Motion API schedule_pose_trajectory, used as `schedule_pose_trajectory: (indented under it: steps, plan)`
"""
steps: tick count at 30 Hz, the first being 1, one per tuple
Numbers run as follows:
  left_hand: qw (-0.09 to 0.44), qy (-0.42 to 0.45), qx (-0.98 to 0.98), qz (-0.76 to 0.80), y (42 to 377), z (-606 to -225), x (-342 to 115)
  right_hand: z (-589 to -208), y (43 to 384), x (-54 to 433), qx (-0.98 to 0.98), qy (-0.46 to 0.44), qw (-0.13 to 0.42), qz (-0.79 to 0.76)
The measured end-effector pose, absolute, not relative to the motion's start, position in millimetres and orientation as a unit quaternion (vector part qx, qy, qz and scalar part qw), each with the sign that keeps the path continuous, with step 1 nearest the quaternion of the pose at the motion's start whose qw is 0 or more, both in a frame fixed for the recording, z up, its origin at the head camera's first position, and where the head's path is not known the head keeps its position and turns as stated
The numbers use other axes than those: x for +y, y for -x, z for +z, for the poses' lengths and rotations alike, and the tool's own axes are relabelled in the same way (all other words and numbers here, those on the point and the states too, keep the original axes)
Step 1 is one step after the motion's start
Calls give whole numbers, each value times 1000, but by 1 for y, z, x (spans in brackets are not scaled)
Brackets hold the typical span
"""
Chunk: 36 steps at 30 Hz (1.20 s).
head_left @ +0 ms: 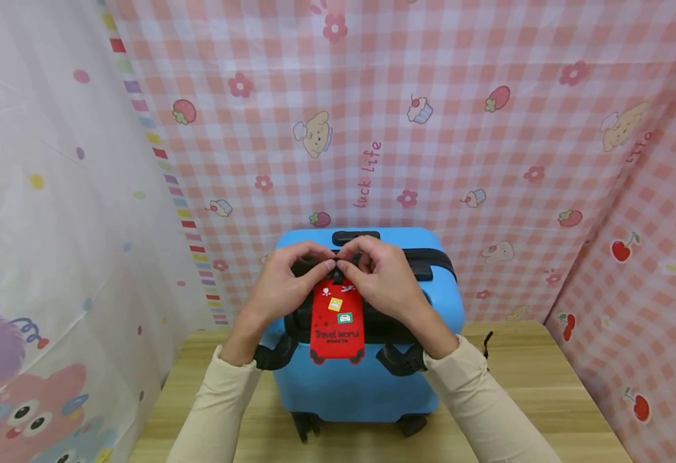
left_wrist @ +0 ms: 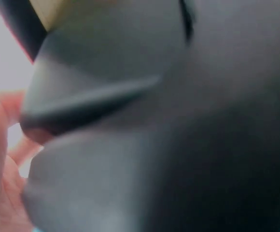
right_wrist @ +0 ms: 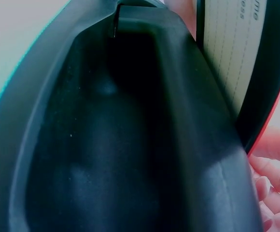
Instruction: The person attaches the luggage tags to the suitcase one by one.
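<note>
A blue suitcase (head_left: 366,386) stands upright with a red luggage tag (head_left: 338,321) hanging at its front, over a black handle. My left hand (head_left: 282,280) and right hand (head_left: 386,276) meet above the tag, thumb and fingertips of each pinching the tag's black strap (head_left: 338,276). Most of the strap is hidden by the fingers. In the right wrist view the tag's back shows a white card (right_wrist: 231,43) with printed lines, beside the black handle (right_wrist: 217,183). Blurred black handle parts (left_wrist: 91,179) fill most of the left wrist view, with fingers at its left edge.
The suitcase stands on a wood-grain table (head_left: 523,373), its black wheels (head_left: 411,424) toward me. A pink checked curtain (head_left: 430,141) hangs right behind it. A white patterned curtain (head_left: 65,193) is at the left, and a checked one (head_left: 650,257) at the right.
</note>
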<state>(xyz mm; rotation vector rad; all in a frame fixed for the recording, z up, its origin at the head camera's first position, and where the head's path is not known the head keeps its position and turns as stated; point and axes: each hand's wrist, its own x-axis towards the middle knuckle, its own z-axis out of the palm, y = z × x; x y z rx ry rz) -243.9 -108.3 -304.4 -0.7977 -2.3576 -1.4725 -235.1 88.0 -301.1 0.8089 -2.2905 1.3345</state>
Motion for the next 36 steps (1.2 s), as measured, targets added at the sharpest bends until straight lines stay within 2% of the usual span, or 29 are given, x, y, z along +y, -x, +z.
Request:
schedule_pose_trajectory:
  steps: [11, 16, 22, 27, 36]
  plan:
    - [169, 276, -817, -477, 241, -312, -116, -303, 233, 88, -810, -294, 192, 469]
    - [204, 258, -828, -454, 241, -318, -127, -303, 230, 91, -800, -298, 199, 481]
    - [218, 235, -842, -435, 239, -326, -135, -302, 226, 97, -794, -294, 211, 488]
    - [220, 225, -843, -436, 237, -332, -138, -302, 223, 102, -790, -292, 222, 491]
    - [187, 219, -856, -430, 233, -342, -142, -305, 219, 113, -791, -281, 233, 492]
